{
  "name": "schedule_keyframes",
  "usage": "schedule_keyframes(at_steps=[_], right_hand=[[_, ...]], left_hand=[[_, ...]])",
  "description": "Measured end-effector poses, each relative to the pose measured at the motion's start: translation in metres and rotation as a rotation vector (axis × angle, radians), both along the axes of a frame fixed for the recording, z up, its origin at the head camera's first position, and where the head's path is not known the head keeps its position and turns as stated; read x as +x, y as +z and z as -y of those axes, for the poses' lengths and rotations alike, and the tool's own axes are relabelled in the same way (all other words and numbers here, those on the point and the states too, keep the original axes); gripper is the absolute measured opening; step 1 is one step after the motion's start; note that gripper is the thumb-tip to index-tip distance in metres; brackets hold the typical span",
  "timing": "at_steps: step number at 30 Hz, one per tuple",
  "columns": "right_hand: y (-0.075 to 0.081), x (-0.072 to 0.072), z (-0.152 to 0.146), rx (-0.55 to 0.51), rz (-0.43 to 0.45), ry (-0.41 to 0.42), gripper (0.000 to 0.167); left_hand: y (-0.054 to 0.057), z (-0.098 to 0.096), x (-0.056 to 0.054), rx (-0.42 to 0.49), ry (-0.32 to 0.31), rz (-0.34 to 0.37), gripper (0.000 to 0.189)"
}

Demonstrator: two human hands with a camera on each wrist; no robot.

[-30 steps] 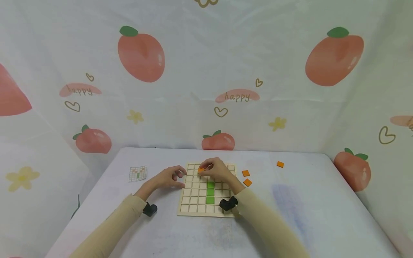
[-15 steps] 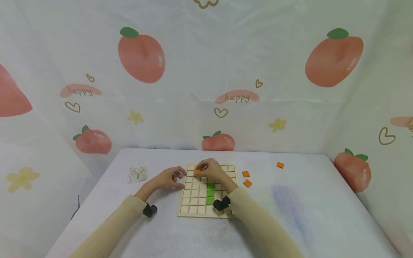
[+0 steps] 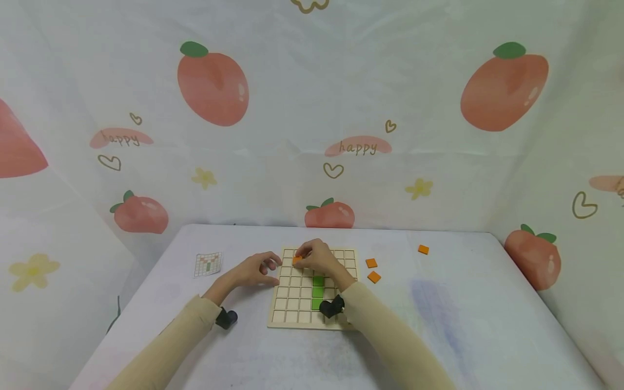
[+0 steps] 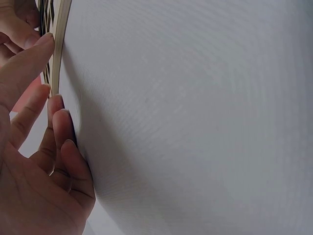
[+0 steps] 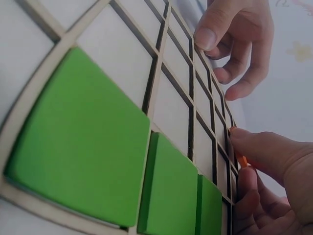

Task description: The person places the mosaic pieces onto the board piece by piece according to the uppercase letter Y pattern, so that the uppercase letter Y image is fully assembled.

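A wooden grid board (image 3: 292, 318) lies on the table with green tiles (image 3: 318, 292) set in one column. My right hand (image 3: 319, 257) pinches an orange tile (image 3: 297, 260) at a cell in the board's upper left; in the right wrist view this tile is mostly hidden between thumb and fingers. My left hand (image 3: 252, 270) rests at the board's left edge. Its thumb and fingertips touch the rim, fingers loosely bent, as the left wrist view shows.
Two orange tiles (image 3: 371, 262) lie just right of the board, and another orange tile (image 3: 423, 249) lies farther off near the back. A paper sheet with a coloured grid pattern (image 3: 208, 264) is on the left. A printed cloth (image 3: 273, 179) hangs behind the table.
My right hand has moved slightly left across the board with the orange tile, then stayed nearly still over the last half second. The left hand has not moved.
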State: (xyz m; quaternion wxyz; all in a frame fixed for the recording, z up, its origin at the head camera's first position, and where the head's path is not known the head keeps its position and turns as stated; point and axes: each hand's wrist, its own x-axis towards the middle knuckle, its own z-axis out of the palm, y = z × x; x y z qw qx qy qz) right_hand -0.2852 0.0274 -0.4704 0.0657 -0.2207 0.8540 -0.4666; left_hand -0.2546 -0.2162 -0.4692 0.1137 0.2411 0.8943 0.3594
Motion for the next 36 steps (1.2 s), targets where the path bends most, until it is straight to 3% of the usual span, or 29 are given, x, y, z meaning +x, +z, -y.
schedule_keyframes(at_steps=[36], right_hand=[[0.0039,0.0000,0.0030,0.075,0.013,-0.028,0.016]], left_hand=[[-0.0011,-0.0003,-0.0013,-0.011,0.010,-0.004,0.044]])
